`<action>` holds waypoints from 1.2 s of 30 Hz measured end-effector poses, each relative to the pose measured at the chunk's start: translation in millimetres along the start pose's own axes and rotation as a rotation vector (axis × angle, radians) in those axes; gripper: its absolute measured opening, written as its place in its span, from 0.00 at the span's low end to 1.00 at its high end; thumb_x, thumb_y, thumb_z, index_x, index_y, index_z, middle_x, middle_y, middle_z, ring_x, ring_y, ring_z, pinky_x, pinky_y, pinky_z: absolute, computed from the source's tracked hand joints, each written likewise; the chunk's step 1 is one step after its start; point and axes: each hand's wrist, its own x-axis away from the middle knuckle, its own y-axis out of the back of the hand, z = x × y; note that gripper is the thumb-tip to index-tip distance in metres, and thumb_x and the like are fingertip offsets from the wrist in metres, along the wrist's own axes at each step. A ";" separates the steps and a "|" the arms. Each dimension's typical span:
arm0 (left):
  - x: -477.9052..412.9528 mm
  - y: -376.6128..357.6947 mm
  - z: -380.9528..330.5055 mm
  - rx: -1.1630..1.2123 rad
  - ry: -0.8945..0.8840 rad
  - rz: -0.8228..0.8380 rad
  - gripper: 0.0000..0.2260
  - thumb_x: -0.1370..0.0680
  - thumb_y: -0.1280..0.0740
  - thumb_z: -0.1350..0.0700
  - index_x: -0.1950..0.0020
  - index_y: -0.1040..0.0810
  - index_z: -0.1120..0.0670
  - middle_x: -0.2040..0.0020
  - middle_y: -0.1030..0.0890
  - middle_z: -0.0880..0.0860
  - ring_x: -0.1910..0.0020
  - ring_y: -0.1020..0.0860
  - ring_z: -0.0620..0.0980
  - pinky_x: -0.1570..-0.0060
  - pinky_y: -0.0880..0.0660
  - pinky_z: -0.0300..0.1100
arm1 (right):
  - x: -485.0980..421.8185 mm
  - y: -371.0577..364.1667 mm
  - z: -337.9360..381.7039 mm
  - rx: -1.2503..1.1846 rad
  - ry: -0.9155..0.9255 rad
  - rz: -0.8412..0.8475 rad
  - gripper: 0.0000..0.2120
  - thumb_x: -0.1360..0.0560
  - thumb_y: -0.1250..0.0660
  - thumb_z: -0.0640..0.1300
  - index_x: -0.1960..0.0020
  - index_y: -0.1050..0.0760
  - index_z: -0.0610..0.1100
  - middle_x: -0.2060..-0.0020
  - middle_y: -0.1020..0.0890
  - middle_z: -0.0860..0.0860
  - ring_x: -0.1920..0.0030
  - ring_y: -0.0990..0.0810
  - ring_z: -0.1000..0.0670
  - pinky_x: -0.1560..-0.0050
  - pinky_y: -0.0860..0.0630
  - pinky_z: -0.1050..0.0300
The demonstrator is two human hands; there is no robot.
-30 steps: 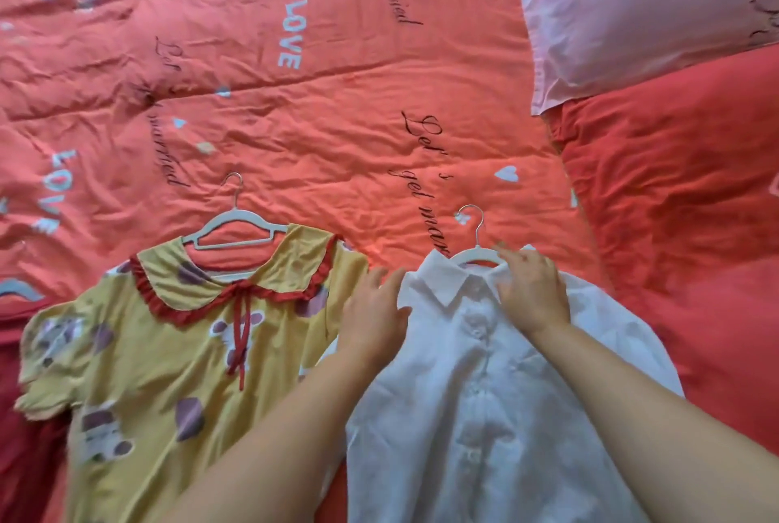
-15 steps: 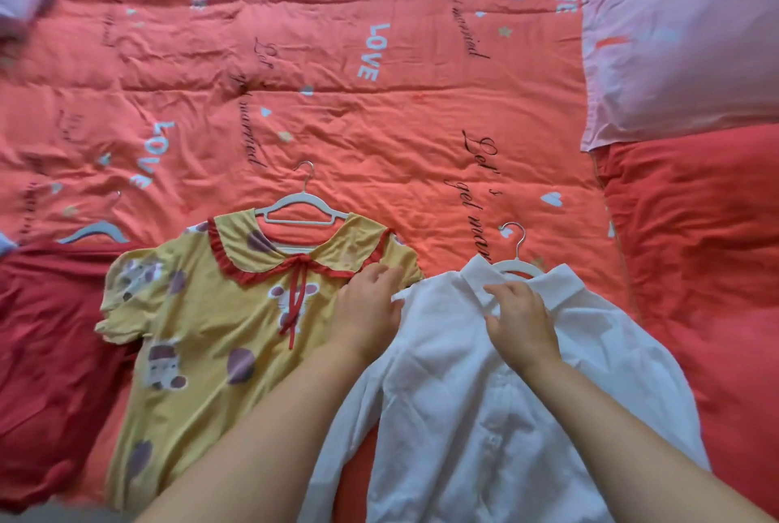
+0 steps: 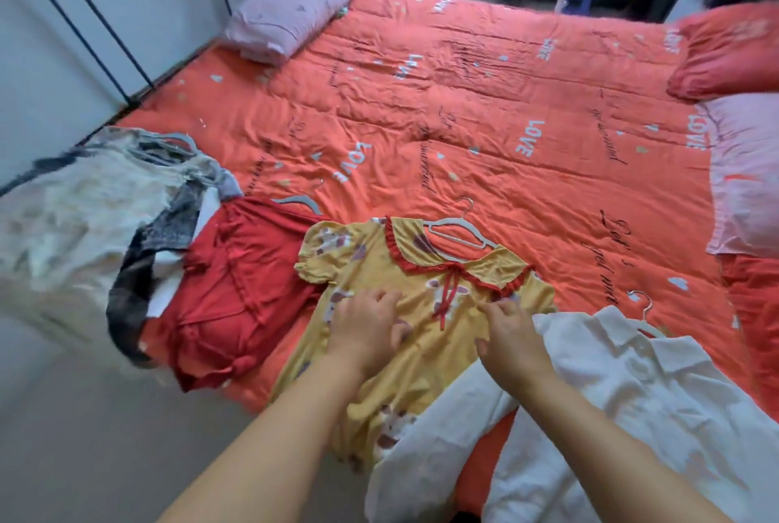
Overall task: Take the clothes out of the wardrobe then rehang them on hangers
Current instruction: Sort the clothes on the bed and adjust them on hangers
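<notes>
A yellow dress (image 3: 425,303) with a red-trimmed collar lies flat on the bed, a pale hanger (image 3: 457,233) in its neck. My left hand (image 3: 366,328) rests on its chest with fingers bent into the cloth. My right hand (image 3: 512,339) pinches the dress near its right sleeve, beside the white shirt (image 3: 657,404), which lies on its own hanger (image 3: 645,311). Left of the dress lie a red garment (image 3: 236,290) on a hanger and a pile of cream and dark clothes (image 3: 97,210).
An orange quilt (image 3: 484,113) printed with "LOVE" covers the bed. A lilac pillow (image 3: 291,12) sits at the far left corner, a red pillow (image 3: 725,54) and a pink pillow (image 3: 746,181) at the right. Pale floor (image 3: 84,438) lies at the near left.
Both hands have left the white shirt's collar and moved left onto the yellow dress. The view has swung up and left, showing the whole bed and more clothes.
</notes>
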 end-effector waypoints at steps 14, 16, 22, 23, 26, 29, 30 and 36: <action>184.1 99.2 263.1 -0.080 0.402 -0.052 0.22 0.23 0.39 0.45 0.30 0.35 0.49 0.35 0.29 0.51 0.37 0.30 0.52 0.40 0.34 0.46 | 54.4 -82.4 302.3 0.188 0.366 0.226 0.24 0.24 0.39 0.44 0.29 0.37 0.49 0.34 0.32 0.49 0.35 0.33 0.46 0.37 0.33 0.54; 192.9 104.1 286.9 -0.065 0.448 -0.053 0.22 0.23 0.39 0.45 0.31 0.34 0.49 0.36 0.28 0.50 0.37 0.30 0.52 0.41 0.34 0.45 | 49.0 -91.8 328.6 0.196 0.401 0.239 0.23 0.25 0.38 0.45 0.30 0.36 0.49 0.36 0.31 0.49 0.36 0.31 0.47 0.38 0.32 0.55; 191.7 119.0 351.5 -0.024 0.529 -0.036 0.18 0.23 0.39 0.46 0.34 0.32 0.49 0.38 0.28 0.50 0.37 0.30 0.51 0.41 0.34 0.45 | 12.1 -124.9 395.5 0.197 0.454 0.290 0.19 0.25 0.39 0.44 0.34 0.32 0.46 0.40 0.29 0.48 0.39 0.30 0.46 0.41 0.30 0.54; 187.7 123.1 363.0 -0.029 0.537 -0.029 0.18 0.22 0.39 0.46 0.34 0.32 0.50 0.38 0.28 0.50 0.37 0.30 0.52 0.41 0.34 0.45 | 2.5 -130.7 406.8 0.199 0.461 0.301 0.19 0.25 0.39 0.44 0.34 0.32 0.46 0.40 0.30 0.48 0.40 0.30 0.46 0.41 0.30 0.54; 172.9 136.8 397.9 -0.024 0.582 -0.001 0.19 0.22 0.39 0.47 0.33 0.32 0.51 0.37 0.28 0.51 0.37 0.30 0.53 0.40 0.35 0.46 | -29.1 -144.4 442.9 0.195 0.479 0.330 0.20 0.26 0.40 0.43 0.33 0.33 0.45 0.39 0.30 0.47 0.40 0.29 0.45 0.43 0.29 0.53; 156.0 153.2 430.8 -0.021 0.612 0.030 0.19 0.22 0.39 0.47 0.33 0.32 0.51 0.36 0.28 0.51 0.36 0.31 0.52 0.39 0.35 0.46 | -57.1 -153.3 478.9 0.197 0.492 0.362 0.20 0.26 0.41 0.41 0.34 0.32 0.45 0.40 0.29 0.47 0.40 0.28 0.44 0.43 0.28 0.51; 150.1 159.5 441.4 -0.024 0.620 0.032 0.19 0.22 0.39 0.47 0.33 0.32 0.51 0.36 0.29 0.52 0.36 0.31 0.52 0.39 0.35 0.46 | -66.5 -155.1 490.7 0.196 0.499 0.369 0.20 0.26 0.41 0.42 0.34 0.32 0.46 0.40 0.29 0.47 0.40 0.28 0.44 0.43 0.28 0.51; 121.0 190.9 500.9 0.019 0.623 0.033 0.19 0.21 0.40 0.49 0.31 0.33 0.52 0.35 0.29 0.52 0.36 0.31 0.53 0.38 0.35 0.47 | -113.5 -166.0 554.9 0.212 0.524 0.378 0.19 0.26 0.38 0.43 0.36 0.31 0.45 0.41 0.29 0.47 0.40 0.28 0.44 0.44 0.28 0.52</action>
